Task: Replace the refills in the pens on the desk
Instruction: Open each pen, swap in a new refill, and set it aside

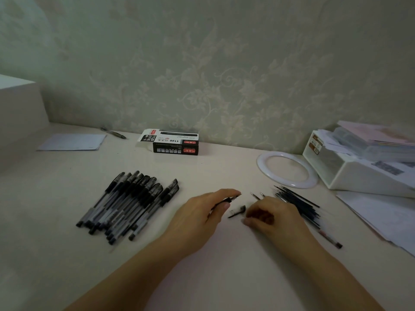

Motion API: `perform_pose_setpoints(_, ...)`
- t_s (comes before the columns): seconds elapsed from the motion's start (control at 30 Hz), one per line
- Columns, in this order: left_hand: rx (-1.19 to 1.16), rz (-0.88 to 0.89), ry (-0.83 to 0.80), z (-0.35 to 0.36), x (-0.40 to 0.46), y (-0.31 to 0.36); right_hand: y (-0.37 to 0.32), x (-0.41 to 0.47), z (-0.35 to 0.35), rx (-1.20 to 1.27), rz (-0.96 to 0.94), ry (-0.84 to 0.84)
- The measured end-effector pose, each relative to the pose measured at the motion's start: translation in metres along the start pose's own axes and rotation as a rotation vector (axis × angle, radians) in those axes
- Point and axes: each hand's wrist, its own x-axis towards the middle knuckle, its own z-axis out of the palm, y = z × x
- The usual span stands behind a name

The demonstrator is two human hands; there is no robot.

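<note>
A pile of several black capped gel pens lies on the cream desk at the left. My left hand is closed around a pen whose tip pokes out toward the right. A black pen cap lies on the desk between my hands. My right hand rests just right of the cap, fingers curled; what it holds, if anything, is hidden. Two thin refills stick out beyond its knuckles. A bundle of several dark refills lies to the right.
A black and white pen box stands open near the wall. A white ring, a white organiser with papers, loose sheets and a red-capped pen occupy the right. A notepad and a pen lie far left.
</note>
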Motion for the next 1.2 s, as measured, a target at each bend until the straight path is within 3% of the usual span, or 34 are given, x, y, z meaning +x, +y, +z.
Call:
perform_pose_setpoints(0.17, 0.026, 0.006, -0.018, 0.000, 0.000, -0.001, 0.000, -0.001, 0.007, -0.023, -0.017, 0.012)
perform_pose_setpoints(0.3, 0.063, 0.025, -0.038, 0.000, 0.001, 0.002, -0.005, 0.002, 0.009, 0.356, 0.065, 0.150)
perform_pose_setpoints(0.4, 0.062, 0.028, -0.034, 0.000, 0.000, 0.001, -0.008, 0.005, 0.009, 0.601, 0.101, 0.143)
perform_pose_setpoints(0.5, 0.050, 0.026, -0.044, -0.001, -0.001, 0.002, -0.010, 0.005, 0.010, 0.690, 0.105, 0.133)
perform_pose_setpoints(0.93, 0.000, 0.038, -0.043, -0.001, 0.000, 0.000, -0.005, 0.006, 0.018, 0.682, 0.122, 0.005)
perform_pose_setpoints(1.2, 0.042, 0.074, -0.049, 0.000, -0.001, 0.002, -0.006, 0.003, 0.024, 0.423, 0.072, 0.021)
